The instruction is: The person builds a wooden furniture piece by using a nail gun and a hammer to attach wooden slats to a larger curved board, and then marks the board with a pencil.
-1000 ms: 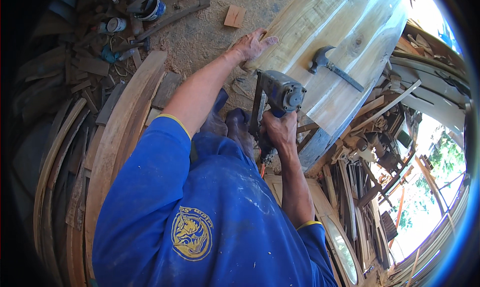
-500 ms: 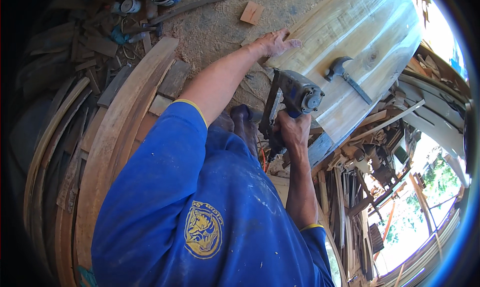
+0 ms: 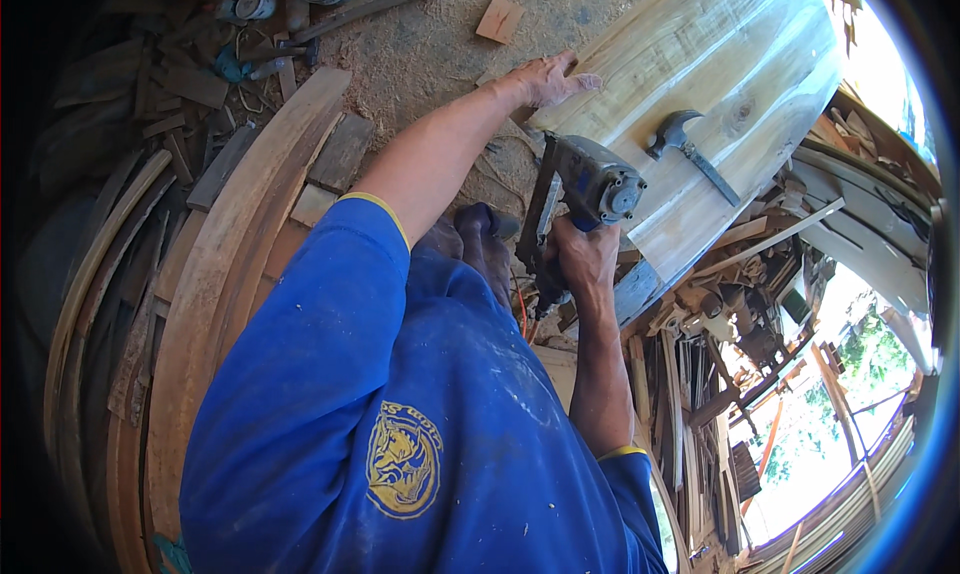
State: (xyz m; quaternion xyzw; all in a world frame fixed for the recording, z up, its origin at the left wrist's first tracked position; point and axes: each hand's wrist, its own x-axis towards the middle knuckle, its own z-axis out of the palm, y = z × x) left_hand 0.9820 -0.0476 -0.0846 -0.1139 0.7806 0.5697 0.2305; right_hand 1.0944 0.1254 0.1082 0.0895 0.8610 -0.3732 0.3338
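Note:
My right hand (image 3: 585, 254) is closed round the handle of a dark pneumatic nail gun (image 3: 592, 179). The tool's body stands over the near end of a wide, pale wooden panel (image 3: 690, 64), and its nose end is hidden beneath it. At the panel's left edge, my left hand (image 3: 550, 81) lies with thumb and fingers apart, steadying nothing else I can see. A claw hammer (image 3: 692, 154) rests on the panel, to the right of the nail gun.
Long curved planks (image 3: 230, 244) are stacked at my left. A small square wood block (image 3: 500, 20) lies on the sawdust-covered floor (image 3: 425, 64). Offcuts and a white tub (image 3: 255, 5) sit at the far left. Scrap wood (image 3: 735, 314) piles up on the right beneath the panel.
The whole view has shifted very slightly. Both hands, the nail gun and the hammer keep their places on and by the panel.

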